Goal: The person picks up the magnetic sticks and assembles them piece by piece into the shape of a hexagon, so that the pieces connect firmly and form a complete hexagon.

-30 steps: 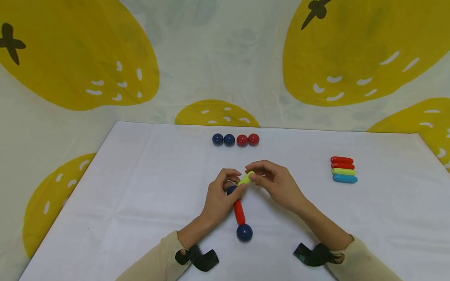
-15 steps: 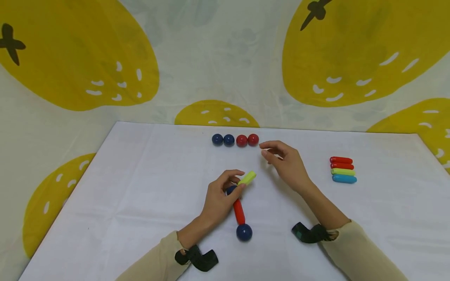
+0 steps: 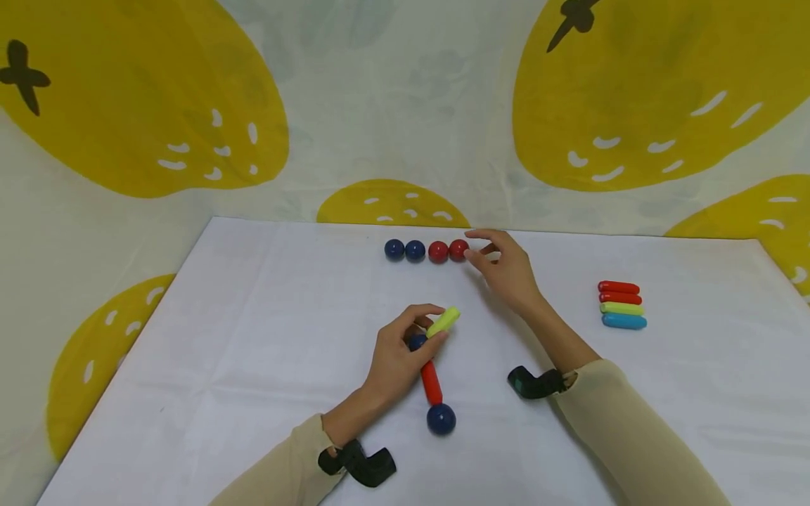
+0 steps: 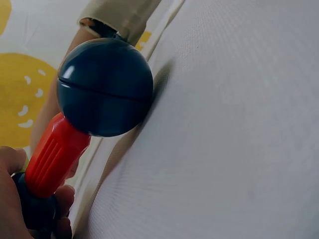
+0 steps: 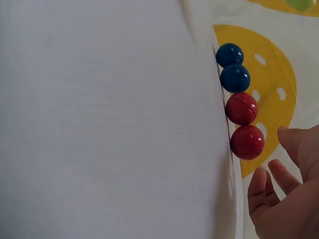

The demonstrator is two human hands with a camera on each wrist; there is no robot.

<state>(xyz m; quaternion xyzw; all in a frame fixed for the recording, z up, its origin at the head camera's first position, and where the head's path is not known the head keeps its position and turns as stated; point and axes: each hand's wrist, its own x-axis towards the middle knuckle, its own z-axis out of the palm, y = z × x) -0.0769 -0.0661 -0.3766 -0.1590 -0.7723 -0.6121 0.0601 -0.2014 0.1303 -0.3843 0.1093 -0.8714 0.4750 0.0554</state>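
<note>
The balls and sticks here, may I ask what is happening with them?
A person's left hand grips a dark blue ball, which a red stick joins to another dark blue ball; a yellow stick juts from that hand. The right hand is beside the rightmost red ball, not yet gripping it. Four loose sticks lie together further right.

- No text, label, brand, number or sign can be read in the head view.
- None can be read in the left wrist view or the right wrist view either.
</note>
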